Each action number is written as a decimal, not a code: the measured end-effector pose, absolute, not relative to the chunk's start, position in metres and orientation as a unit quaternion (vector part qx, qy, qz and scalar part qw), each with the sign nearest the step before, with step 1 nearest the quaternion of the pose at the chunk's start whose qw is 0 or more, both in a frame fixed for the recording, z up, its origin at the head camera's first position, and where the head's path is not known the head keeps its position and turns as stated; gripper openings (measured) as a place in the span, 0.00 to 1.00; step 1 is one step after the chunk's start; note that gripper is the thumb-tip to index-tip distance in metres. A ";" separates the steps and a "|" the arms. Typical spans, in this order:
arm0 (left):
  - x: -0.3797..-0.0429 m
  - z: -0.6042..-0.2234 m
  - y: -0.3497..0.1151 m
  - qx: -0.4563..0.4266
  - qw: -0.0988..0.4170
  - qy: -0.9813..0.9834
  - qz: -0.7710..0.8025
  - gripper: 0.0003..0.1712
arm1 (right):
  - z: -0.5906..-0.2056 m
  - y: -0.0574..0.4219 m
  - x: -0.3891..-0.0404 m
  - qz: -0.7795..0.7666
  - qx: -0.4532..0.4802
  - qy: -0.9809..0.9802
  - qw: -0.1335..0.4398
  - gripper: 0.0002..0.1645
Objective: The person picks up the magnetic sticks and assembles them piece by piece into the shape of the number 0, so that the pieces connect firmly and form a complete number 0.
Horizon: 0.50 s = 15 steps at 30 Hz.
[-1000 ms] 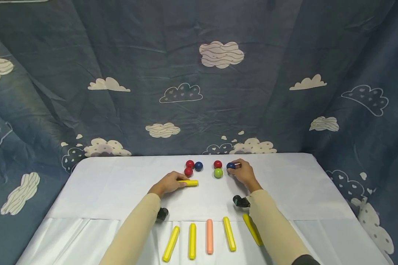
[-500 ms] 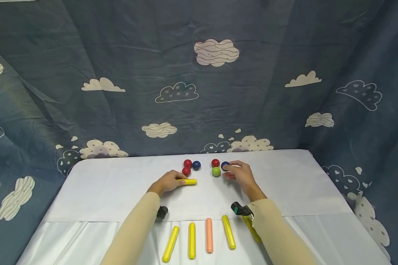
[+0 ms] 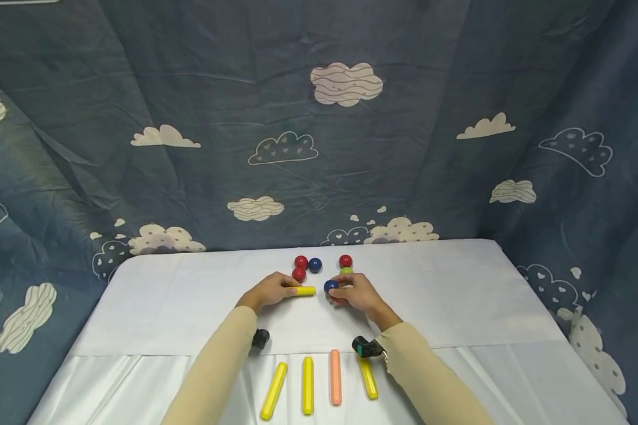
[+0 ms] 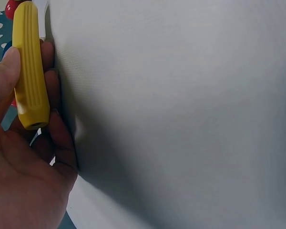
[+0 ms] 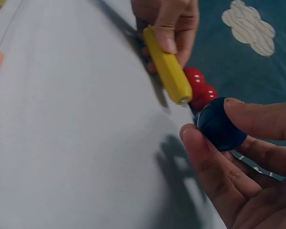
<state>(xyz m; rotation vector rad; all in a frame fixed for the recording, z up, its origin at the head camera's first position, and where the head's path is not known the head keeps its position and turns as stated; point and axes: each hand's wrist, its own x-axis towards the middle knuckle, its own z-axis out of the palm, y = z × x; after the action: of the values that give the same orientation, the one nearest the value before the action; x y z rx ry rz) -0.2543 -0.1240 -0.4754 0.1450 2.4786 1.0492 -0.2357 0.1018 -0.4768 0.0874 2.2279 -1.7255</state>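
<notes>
My left hand (image 3: 268, 291) grips a ridged yellow rod (image 3: 305, 291), its free end pointing right; in the left wrist view, the thumb lies across the rod (image 4: 29, 67) and fingers sit behind it. Thumb and fingers of my right hand (image 3: 360, 295) pinch a dark blue ball (image 3: 331, 286), close to that free end but apart from it in the head view. The right wrist view shows the ball (image 5: 219, 125) between thumb and fingertips. Behind my right hand, a green ball (image 3: 346, 271) is partly hidden, with a red ball (image 3: 345, 260) beyond it.
Beyond the held rod, two red balls, one nearer (image 3: 299, 274) and one farther (image 3: 300, 261), cluster with another blue ball (image 3: 315, 265). Several yellow rods (image 3: 308, 385) and an orange rod (image 3: 335, 378) lie along the near side of the white-covered table (image 3: 181, 307). A cloud-print curtain (image 3: 292, 177) hangs behind.
My right hand has taken the blue ball from beside the red and green balls and brought it left and nearer, toward the yellow rod. My left hand stays put with the rod.
</notes>
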 end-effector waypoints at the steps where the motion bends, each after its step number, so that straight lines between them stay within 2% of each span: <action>1: -0.254 -0.475 -0.124 0.051 0.221 0.897 0.380 0.13 | -0.479 0.100 -0.236 -0.597 0.025 0.786 0.158 0.20; 15: -0.253 -0.477 -0.126 0.061 0.216 0.889 0.399 0.13 | -0.490 0.086 -0.240 -0.595 0.026 0.793 0.130 0.20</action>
<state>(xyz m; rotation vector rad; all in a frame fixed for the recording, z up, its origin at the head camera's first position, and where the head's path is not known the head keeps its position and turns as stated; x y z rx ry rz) -0.2525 -0.1255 -0.4768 0.1686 2.4643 1.1071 -0.2401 0.0861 -0.4896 0.0751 2.3044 -1.7278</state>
